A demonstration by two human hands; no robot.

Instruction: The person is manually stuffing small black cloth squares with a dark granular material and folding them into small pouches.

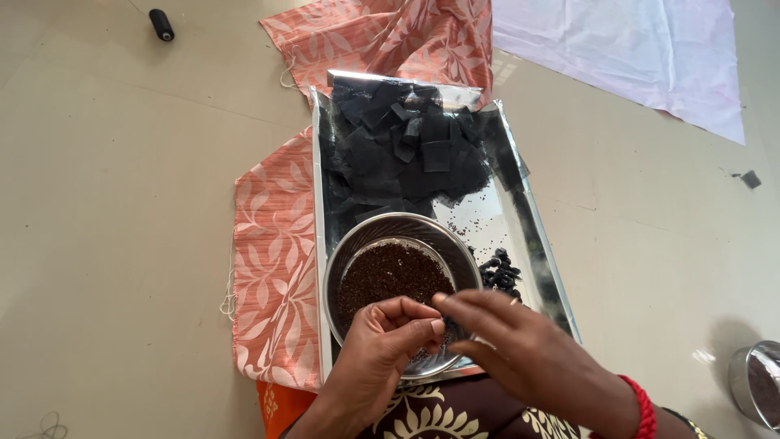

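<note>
Plenty of bare floor (114, 203) left and right of steel tray (528, 236). Black fabric squares (406, 142) heaped at far end. Steel bowl (357, 244) of brown seeds (390, 276) at near edge. Left hand (382, 349), right hand (508, 345) fingertips together over bowl rim, pinching something too small to tell.

You have a shiny silver tray (323, 244) on a salmon-pink cloth (272, 268) with a pale leaf pattern. Black fabric squares (406, 146) fill its far end; the steel bowl (357, 244) holds dark brown grains (390, 276). A red bangle (644, 406) circles your right wrist. Beige floor (122, 203).
</note>
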